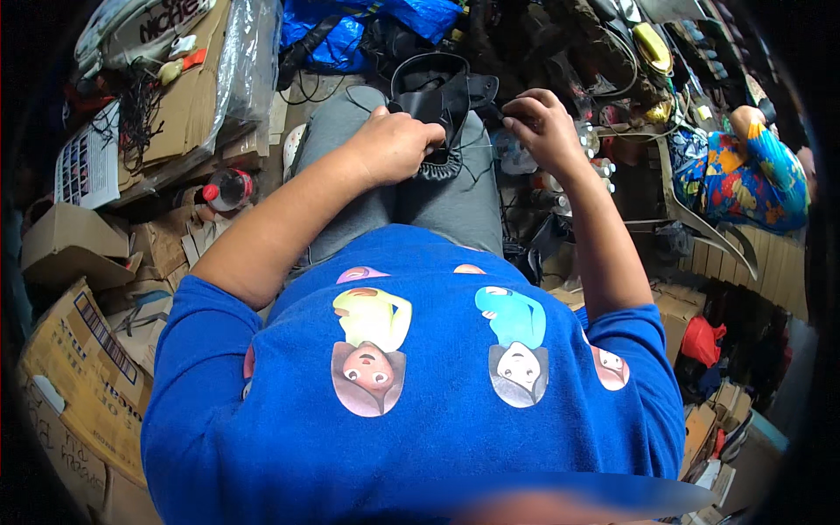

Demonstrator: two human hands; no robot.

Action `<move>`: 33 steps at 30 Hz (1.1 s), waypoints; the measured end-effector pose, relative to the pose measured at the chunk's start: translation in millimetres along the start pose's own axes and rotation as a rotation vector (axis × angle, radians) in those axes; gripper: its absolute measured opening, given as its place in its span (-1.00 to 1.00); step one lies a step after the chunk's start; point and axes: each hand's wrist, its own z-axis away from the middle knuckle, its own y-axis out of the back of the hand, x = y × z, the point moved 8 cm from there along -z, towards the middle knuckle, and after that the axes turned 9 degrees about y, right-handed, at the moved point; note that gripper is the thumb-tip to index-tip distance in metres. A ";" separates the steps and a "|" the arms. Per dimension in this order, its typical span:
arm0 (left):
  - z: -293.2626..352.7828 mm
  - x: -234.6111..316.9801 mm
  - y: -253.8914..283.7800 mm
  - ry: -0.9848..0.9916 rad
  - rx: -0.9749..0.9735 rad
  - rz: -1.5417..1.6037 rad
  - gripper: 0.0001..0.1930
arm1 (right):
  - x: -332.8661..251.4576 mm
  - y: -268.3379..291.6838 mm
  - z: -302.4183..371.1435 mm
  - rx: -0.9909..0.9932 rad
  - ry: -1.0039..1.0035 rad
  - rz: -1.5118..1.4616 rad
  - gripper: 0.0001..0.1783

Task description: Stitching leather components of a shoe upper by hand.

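Across my grey-trousered thighs lies a black leather piece, perhaps a shoe upper. It has an open loop at the far end, a flap on its right and a puckered, gathered edge at the near end. My left hand is closed on its left side, thumb up and fingers curled over the edge. Off to the right of the flap, raised above the lap, my right hand has its fingers pinched together. What they pinch is too small to make out. Thin dark cord trails over my right thigh.
A clear plastic bottle with a red cap stands at the left, near cardboard boxes. Several small bottles are beyond my right forearm. A person in a colourful top sits at the far right. Blue plastic sheeting lies ahead.
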 end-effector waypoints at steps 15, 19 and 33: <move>61.1 -49.6 38.7 -0.100 0.328 -0.197 -0.79 | -17.3 -27.3 25.5 -0.314 0.471 0.362 -0.86; 84.4 -71.0 82.1 0.112 0.332 0.217 -0.90 | 37.3 -13.1 34.6 -0.115 -0.266 -0.662 -0.78; 105.7 -104.9 103.9 0.144 0.320 0.030 -0.84 | 38.6 -21.7 58.0 -0.333 -0.076 -0.216 -0.77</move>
